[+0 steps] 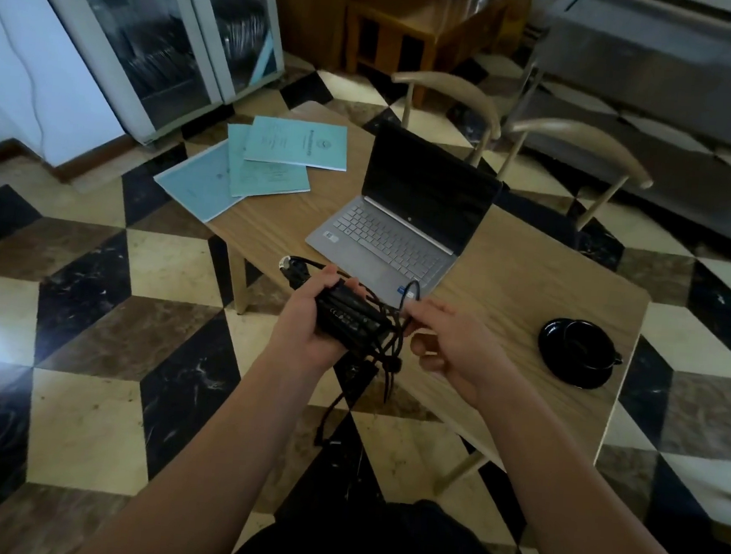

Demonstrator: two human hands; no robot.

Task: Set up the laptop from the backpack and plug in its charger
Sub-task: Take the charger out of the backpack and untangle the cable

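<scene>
Head view. My left hand (309,320) grips the charger (350,314), fingers curled round the black power brick from beneath and thumb over its near edge. The plug (288,267) sticks out past my fingertips to the left. The charger's cable (386,356) is loosely bundled round the brick; several loops hang down toward the floor between my forearms. My right hand (450,343) is at the right end of the bundle, fingers curled, pinching a strand of cable that arches up over the desk edge.

The laptop (406,219) sits open on the wooden desk (506,286), screen dark, keyboard facing me, just beyond my hands. Three pale blue booklets (259,161) lie overlapping on the far left part of the desk, apart from the laptop. A black cup on a black saucer (577,352) stands on the desk to the right of my right hand. Two wooden chairs (575,157) stand behind the desk on the checkered floor (94,301). I cannot see the backpack.
</scene>
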